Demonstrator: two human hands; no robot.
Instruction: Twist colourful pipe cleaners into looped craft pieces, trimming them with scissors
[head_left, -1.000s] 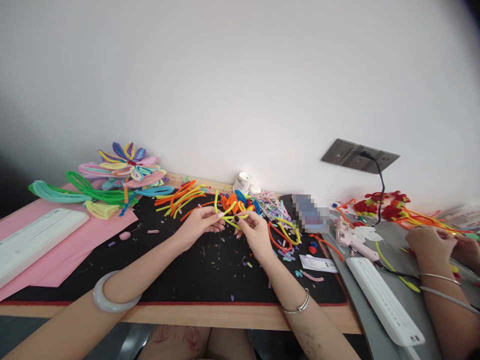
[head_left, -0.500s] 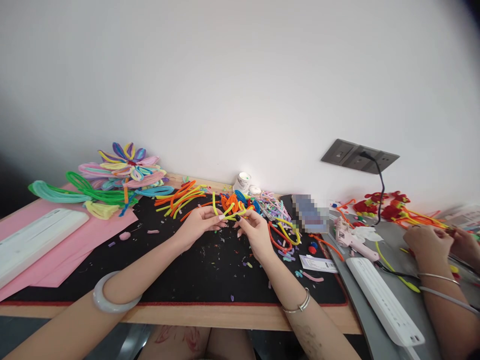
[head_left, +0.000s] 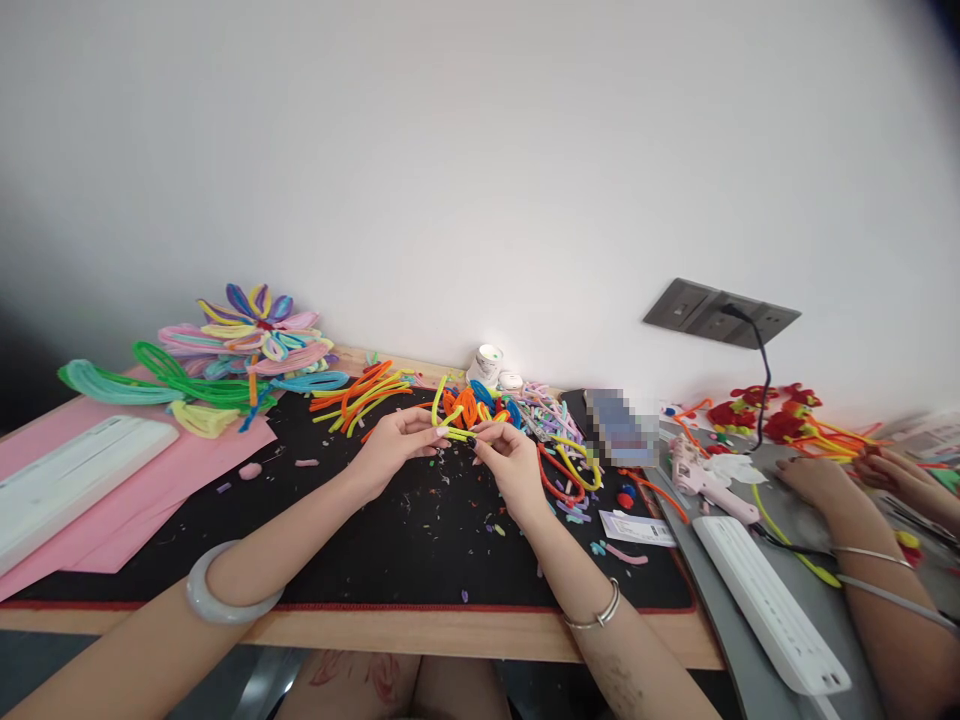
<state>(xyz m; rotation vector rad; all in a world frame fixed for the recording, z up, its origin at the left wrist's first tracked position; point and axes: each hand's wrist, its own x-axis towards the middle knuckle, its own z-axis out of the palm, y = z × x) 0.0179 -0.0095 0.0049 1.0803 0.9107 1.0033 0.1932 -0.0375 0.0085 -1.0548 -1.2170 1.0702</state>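
Note:
Between my hands is a yellow pipe cleaner [head_left: 459, 434], bent, with one end standing up near my left fingers. My left hand [head_left: 405, 442] pinches its left part between thumb and fingers. My right hand [head_left: 504, 455] pinches the right part, its dark-nailed thumb close to the strand. Just behind the hands lie orange loops [head_left: 463, 405] and blue loops [head_left: 507, 408] of pipe cleaner. A bundle of orange and yellow stems [head_left: 361, 395] rests on the black mat [head_left: 315, 540] to the left of them.
Pink sheets [head_left: 187, 500], a white device [head_left: 82, 480] and a pipe-cleaner flower [head_left: 262, 325] are at left. On the right are a phone [head_left: 621, 428], a glue gun [head_left: 712, 485], a power strip [head_left: 769, 600] and another person's hands [head_left: 821, 485]. A white cup [head_left: 486, 366] stands behind.
The yellow piece has turned slightly between my fingers, its upright end now leaning right. The other person's hands have shifted, the nearer one leftward.

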